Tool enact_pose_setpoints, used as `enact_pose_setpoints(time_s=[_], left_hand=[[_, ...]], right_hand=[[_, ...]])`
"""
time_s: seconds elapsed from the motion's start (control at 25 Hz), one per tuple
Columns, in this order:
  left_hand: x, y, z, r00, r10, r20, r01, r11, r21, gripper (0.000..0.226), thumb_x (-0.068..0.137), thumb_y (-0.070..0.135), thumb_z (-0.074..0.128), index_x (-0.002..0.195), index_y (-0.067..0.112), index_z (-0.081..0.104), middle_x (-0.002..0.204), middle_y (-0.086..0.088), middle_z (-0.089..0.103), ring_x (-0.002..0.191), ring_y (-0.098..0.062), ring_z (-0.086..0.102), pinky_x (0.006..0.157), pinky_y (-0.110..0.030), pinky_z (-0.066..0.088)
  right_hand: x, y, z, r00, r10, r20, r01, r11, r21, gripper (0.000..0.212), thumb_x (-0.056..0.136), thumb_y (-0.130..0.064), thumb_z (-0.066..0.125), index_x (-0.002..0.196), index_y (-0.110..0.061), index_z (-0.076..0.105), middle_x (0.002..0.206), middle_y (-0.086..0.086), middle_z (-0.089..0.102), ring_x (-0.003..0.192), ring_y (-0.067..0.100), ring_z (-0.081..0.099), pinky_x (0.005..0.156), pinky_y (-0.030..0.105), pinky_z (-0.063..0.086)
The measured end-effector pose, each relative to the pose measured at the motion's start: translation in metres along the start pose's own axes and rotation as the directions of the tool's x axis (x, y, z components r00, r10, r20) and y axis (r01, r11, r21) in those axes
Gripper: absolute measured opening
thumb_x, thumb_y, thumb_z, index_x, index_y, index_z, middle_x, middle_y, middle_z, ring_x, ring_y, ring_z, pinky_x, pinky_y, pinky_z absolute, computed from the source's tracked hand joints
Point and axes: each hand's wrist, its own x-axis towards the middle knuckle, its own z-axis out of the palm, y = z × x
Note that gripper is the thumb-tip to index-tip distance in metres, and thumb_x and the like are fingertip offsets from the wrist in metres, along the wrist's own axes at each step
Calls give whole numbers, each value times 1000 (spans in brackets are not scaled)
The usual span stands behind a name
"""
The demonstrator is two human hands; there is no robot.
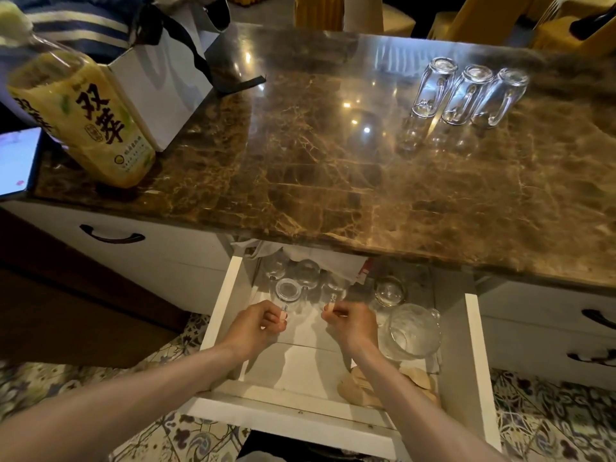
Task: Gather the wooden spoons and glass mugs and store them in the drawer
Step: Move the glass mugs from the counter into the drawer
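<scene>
Both forearms are reaching into the open drawer, the left hand pinching a glass mug by its handle and the right hand pinching a second mug.

Three clear glass mugs are set upside down in a close row at the far right of the worktop, with their handles turned toward the near edge. The white drawer is pulled open, and more mugs are grouped at its back. There the left mug is pinched by its handle in the left hand, and the right mug in the right hand. Pale wooden spoons are laid at the drawer's front right, partly hidden.
</scene>
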Motion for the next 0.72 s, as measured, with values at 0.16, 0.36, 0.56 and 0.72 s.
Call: enact_pose_setpoints(time_s=[0.16,0.36,0.56,0.72], left_hand=[[7,-7,1,998,-31,55,29,999,28,7,86,12,64,89,13,57,82,4,60,75,-7,55,64,-8,44],[18,-5,6,939,-318,133,345,864,-367,21,77,-2,71,70,7,53,82,-13,64,84,-23,62,82,-34,52],[28,-14,8,912,-366,188,409,850,-332,17,77,13,74,84,4,62,84,-9,65,84,-17,63,71,-21,52],[27,-20,8,906,-368,209,421,837,-350,20,75,16,77,88,3,68,83,-4,68,83,-14,63,72,-20,51]], right_hand=[[3,-4,12,997,69,26,-71,992,100,21,74,-9,75,59,-22,68,73,-2,70,59,7,61,70,27,55],[8,-3,22,998,52,44,-52,999,-1,8,73,-20,76,65,-20,74,66,-8,67,56,-5,57,67,22,44],[9,-3,25,998,48,50,-46,998,-44,7,74,-26,75,76,-19,77,85,-4,75,86,12,65,79,27,48],[7,-2,23,994,66,88,-57,994,-94,9,77,-27,73,77,-19,75,89,0,74,89,18,66,84,33,50]])
